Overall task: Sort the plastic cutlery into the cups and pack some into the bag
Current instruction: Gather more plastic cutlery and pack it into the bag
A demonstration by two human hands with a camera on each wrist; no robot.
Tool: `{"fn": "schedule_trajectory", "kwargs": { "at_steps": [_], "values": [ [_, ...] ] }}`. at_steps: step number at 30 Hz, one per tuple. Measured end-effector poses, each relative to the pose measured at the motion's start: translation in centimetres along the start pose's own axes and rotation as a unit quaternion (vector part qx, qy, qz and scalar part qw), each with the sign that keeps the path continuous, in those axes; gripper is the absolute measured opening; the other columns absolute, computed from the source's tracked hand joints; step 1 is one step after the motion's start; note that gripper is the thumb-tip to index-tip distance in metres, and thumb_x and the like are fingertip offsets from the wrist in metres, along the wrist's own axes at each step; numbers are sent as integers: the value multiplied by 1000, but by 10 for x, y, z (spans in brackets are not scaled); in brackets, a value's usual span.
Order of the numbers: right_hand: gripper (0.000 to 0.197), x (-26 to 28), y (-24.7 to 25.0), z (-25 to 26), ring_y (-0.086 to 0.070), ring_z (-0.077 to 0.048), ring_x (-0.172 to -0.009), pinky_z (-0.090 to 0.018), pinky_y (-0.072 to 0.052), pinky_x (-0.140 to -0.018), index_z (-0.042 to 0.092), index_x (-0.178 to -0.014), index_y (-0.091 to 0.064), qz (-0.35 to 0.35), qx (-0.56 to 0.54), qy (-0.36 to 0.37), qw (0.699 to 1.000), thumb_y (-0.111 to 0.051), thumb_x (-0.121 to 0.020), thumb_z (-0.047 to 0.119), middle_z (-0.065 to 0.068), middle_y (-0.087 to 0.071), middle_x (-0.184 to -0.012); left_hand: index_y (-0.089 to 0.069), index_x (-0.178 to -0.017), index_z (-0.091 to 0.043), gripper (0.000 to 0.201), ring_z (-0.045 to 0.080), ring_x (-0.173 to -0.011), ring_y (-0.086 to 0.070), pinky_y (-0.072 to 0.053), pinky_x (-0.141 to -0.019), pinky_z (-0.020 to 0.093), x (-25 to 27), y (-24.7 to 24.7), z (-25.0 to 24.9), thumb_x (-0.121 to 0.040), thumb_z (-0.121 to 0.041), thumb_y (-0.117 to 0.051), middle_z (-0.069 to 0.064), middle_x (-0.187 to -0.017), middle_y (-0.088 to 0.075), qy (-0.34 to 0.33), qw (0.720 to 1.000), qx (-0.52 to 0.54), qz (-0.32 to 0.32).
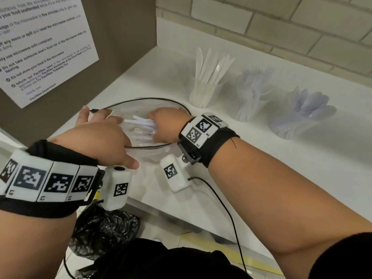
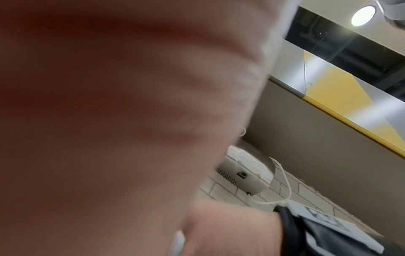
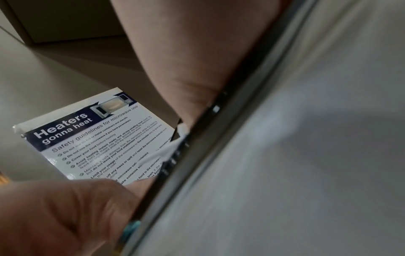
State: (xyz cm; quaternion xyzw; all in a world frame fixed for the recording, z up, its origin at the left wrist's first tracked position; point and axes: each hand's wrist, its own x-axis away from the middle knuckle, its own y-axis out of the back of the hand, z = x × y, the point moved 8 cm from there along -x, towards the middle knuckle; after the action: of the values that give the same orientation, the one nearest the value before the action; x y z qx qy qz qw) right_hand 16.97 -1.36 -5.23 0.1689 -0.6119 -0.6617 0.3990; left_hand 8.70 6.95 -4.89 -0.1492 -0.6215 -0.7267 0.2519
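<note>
1. the left hand is lying at the left edge of the clear soft plastic bag with the thin black rim, fingers spread and fairly straight, thumb reaching along the near edge. it is pressing on the bag rather than curling round it, likely to keep the mouth open and stop the bag sliding on the white countertop.
2. the left wrist view is mostly blurred palm, so finger detail there is not readable.
3. the bundle of white plastic cutlery handles is sitting inside the bag mouth, between the two hands, handles fanning leftward. which type they are, i cannot tell.
4. the right hand is reaching into the bag from the right, fingers curling down round the bundle's right end. it looks like it is pushing or seating them in the bag.
5. the right wrist view is showing a curled finger by the black rim and a white sliver of cutlery, with a printed microwave safety notice behind.
6. the clear plastic cup of white knives is standing upright just beyond the bag, blades fanning up.
7. the clear cup of pale translucent forks is standing next to it on the right, tines up.
8. the clear cup of translucent bluish spoons is standing furthest right, bowls up and leaning right.
9. sorting looks done; packing is the step in hand, judging by the full cups.
</note>
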Motion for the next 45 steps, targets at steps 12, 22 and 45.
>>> {"fn": "schedule_trajectory", "kwargs": {
  "at_steps": [12,22,45],
  "values": [
    [10,27,58,-2,-58,-18,-76,-33,-49,-75,18,-89,-50,-200,-340,48,918,-58,-88,13,7,-55,-76,-59,-119,-47,32,23,-146,16,-1,-118,53,-6,-1,-9,-94,-56,-41,-9,-160,-8,-13,996,85,-18],
    [14,45,76,-32,-54,-22,-71,-46,-47,-79,18,-80,-52,-323,-641,4,696,-53,-86,5,0,-54,-67,-54,-118,-43,32,27,-147,0,-7,-113,55,-6,12,-13,-97,-52,-32,-4,-151,-31,21,999,12,-47],
    [38,112,46,-93,-52,-44,-114,-54,-39,-99,-14,-103,-58,-225,-953,-49,197,-38,-93,17,-36,-63,-95,-17,-137,-43,114,6,-136,-34,-44,-104,34,43,122,-108,-50,-33,-90,-5,-139,-34,-340,589,660,-318]
  ]
}}
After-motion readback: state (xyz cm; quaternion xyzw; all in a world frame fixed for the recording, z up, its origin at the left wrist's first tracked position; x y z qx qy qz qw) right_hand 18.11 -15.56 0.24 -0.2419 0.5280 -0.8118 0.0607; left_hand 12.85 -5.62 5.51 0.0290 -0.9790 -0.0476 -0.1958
